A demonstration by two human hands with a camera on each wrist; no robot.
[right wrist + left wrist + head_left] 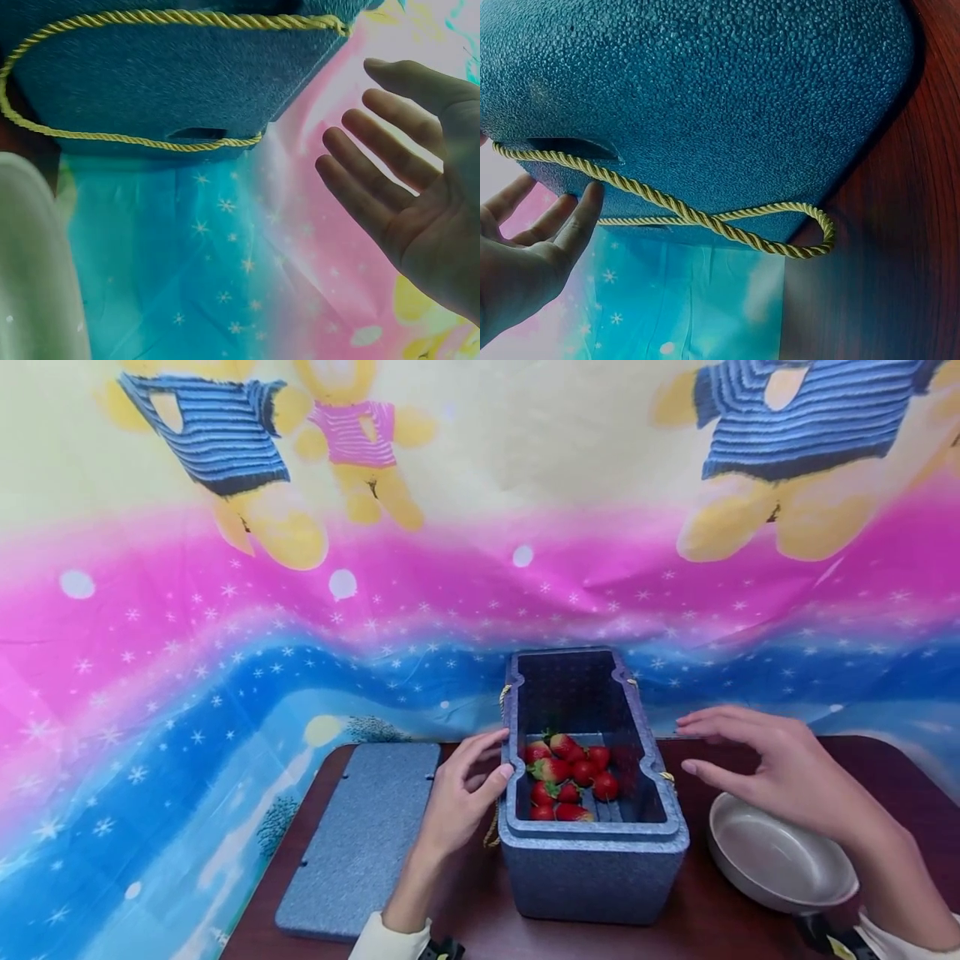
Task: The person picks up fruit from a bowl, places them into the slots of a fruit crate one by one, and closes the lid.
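A grey-blue foam box [592,877] stands uncovered in the middle of the table, with several strawberries [555,769] on its floor. My left hand [467,789] rests at the box's left rim, thumb by the top edge and fingers extended along the outer side. The left wrist view has those fingertips close to a twisted gold cord [667,201] that hangs in a loop on that side. To the right of the box, my right hand [780,768] hovers over a shallow round bowl [780,856], fingers spread and nothing in them. The right wrist view shows its palm [442,217] bare.
The box's flat foam lid [360,835] lies on the dark wooden table [472,918] to the left. A second gold cord [150,141] is strung on the box's right side. Behind the table hangs a printed cloth [465,577] with bears and snowflakes.
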